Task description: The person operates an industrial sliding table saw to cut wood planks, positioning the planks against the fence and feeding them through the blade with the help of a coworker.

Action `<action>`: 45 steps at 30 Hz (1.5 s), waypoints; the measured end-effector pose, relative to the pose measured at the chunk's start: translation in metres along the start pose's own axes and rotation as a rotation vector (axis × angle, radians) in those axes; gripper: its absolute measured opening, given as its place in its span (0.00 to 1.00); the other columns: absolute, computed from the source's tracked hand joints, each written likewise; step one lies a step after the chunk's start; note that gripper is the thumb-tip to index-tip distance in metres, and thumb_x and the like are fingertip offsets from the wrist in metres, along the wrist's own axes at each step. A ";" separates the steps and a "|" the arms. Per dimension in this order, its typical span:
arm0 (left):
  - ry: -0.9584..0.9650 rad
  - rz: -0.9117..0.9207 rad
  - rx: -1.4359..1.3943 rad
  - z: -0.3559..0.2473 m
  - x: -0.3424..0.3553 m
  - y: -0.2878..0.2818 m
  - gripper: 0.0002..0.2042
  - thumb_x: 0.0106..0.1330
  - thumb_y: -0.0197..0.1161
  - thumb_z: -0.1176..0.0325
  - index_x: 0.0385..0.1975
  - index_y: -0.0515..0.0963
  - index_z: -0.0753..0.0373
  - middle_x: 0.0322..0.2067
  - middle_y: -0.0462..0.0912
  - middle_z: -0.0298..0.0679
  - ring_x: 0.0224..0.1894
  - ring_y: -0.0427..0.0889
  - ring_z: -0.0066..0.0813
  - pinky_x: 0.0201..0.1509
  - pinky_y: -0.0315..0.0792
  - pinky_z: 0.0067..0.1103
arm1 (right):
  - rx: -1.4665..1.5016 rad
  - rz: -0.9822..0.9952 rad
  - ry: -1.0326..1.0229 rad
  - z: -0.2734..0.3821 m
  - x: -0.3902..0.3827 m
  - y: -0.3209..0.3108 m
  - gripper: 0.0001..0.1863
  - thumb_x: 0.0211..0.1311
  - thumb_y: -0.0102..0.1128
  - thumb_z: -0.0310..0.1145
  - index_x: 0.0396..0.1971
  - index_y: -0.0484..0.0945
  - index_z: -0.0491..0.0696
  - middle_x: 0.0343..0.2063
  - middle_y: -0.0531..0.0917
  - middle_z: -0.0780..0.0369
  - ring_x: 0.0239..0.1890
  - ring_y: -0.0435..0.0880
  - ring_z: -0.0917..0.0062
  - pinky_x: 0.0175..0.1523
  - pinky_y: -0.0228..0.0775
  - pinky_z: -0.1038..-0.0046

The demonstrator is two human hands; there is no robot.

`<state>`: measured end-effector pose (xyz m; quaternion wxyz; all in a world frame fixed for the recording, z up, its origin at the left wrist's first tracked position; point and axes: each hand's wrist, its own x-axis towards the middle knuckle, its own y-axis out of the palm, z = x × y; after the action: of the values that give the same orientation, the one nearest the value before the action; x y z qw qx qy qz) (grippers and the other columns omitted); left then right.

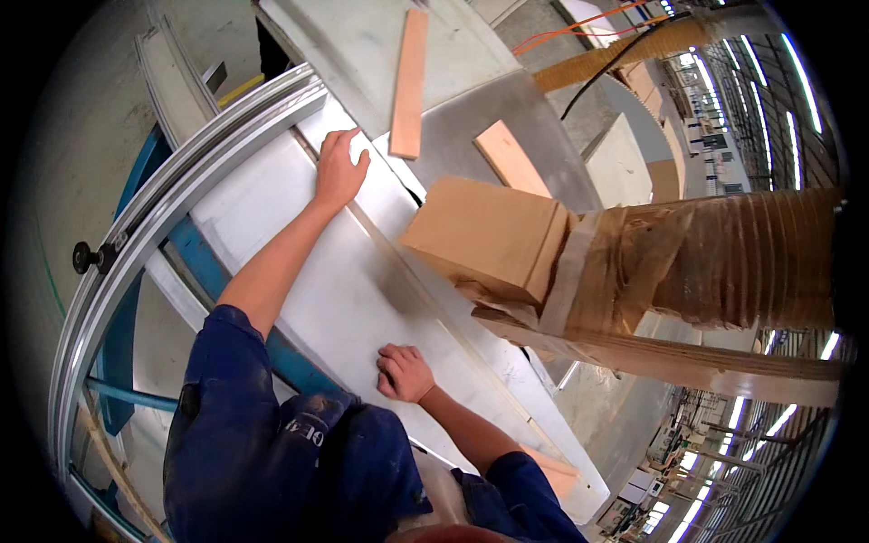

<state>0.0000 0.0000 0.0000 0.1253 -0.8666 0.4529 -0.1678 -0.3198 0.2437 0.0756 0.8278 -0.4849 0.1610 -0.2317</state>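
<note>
My left hand (340, 168) rests on the far part of a pale sliding table (299, 235), beside its long groove, fingers slightly bent and thumb apart, with nothing visible in it. Lower down, my right hand (404, 371) lies on the same surface with fingers curled; whatever is under them is hidden. A wooden strip (407, 81) lies on a panel beyond my left hand, and a shorter piece (507, 154) on grey metal to its right. Another piece (548, 466) shows near my right forearm.
A taped cardboard hood (480, 231) with a brown ribbed hose (733, 253) juts over the table from the right. A curved-looking aluminium rail (172, 199) with a black knob (86, 258) runs along the left. Blue frame parts, hanging cables and a workshop with strip lights surround it.
</note>
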 end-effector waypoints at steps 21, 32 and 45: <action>0.222 -0.022 0.018 0.005 0.027 -0.049 0.22 0.57 0.65 0.75 0.54 0.77 0.63 0.51 0.79 0.48 0.56 0.75 0.47 0.63 0.70 0.34 | 0.005 -0.121 -0.046 -0.012 0.062 0.043 0.15 0.49 0.63 0.32 0.38 0.77 0.48 0.47 0.80 0.58 0.50 0.80 0.65 0.53 0.69 0.63; 0.114 -0.127 0.219 -0.004 -0.176 -0.201 0.20 0.58 0.63 0.77 0.53 0.77 0.64 0.55 0.74 0.49 0.58 0.73 0.48 0.63 0.70 0.34 | 0.033 -0.180 -0.114 -0.008 0.053 0.037 0.14 0.46 0.61 0.29 0.37 0.75 0.47 0.43 0.80 0.55 0.46 0.79 0.59 0.51 0.67 0.59; -0.469 -0.030 0.406 -0.009 -0.503 -0.347 0.20 0.60 0.65 0.70 0.53 0.77 0.64 0.50 0.77 0.51 0.53 0.78 0.50 0.59 0.73 0.37 | 0.119 -0.417 -0.146 0.005 0.037 0.061 0.06 0.56 0.60 0.26 0.34 0.81 0.43 0.47 0.81 0.50 0.49 0.80 0.56 0.55 0.72 0.61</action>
<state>-0.0145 0.6095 0.0473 0.3944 -0.8457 0.3558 -0.0520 -0.2724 0.2528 0.0226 0.7987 -0.4734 -0.0170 -0.3710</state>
